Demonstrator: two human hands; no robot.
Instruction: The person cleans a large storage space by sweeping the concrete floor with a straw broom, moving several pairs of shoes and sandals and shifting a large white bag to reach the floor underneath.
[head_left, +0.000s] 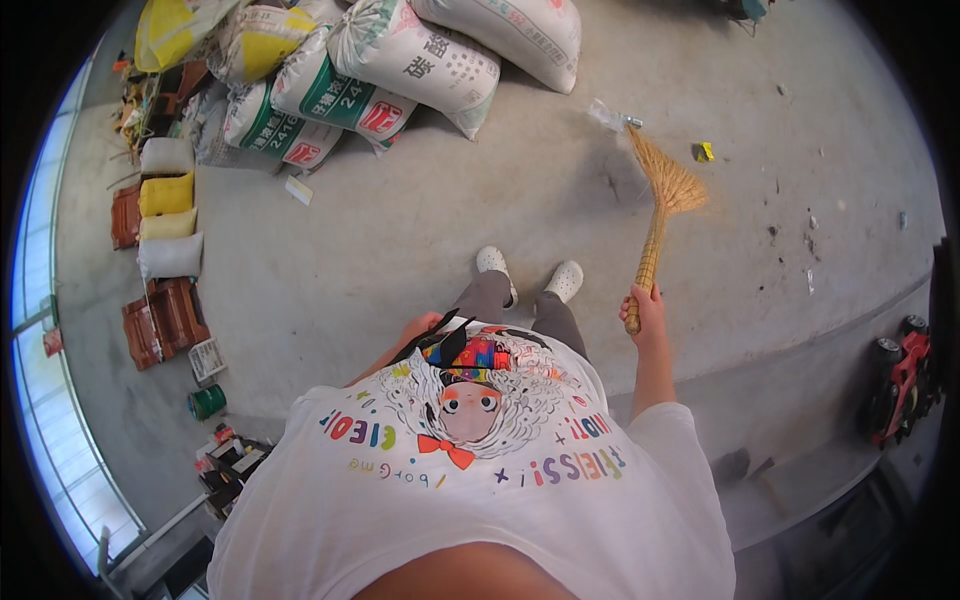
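Note:
My right hand (651, 311) is wrapped around the handle of a short straw hand broom (664, 199). The broom points away from me, its bristles fanned out over the concrete floor (420, 225). By the far tip of the bristles are a piece of clear plastic (602, 114) and a small silvery wrapper (631, 120). A yellow wrapper (705, 152) lies just right of the bristles. At my waist, beside the hem of my white T-shirt, is my left hand (421, 327); its fingers are partly hidden, so I cannot tell whether it holds anything.
Full woven sacks (420, 64) are piled ahead on the left. Along the left side are smaller bags (166, 195), brown roof tiles (161, 322) and a green spool (206, 403). Debris (810, 244) dots the floor at right, near a red toy car (904, 382).

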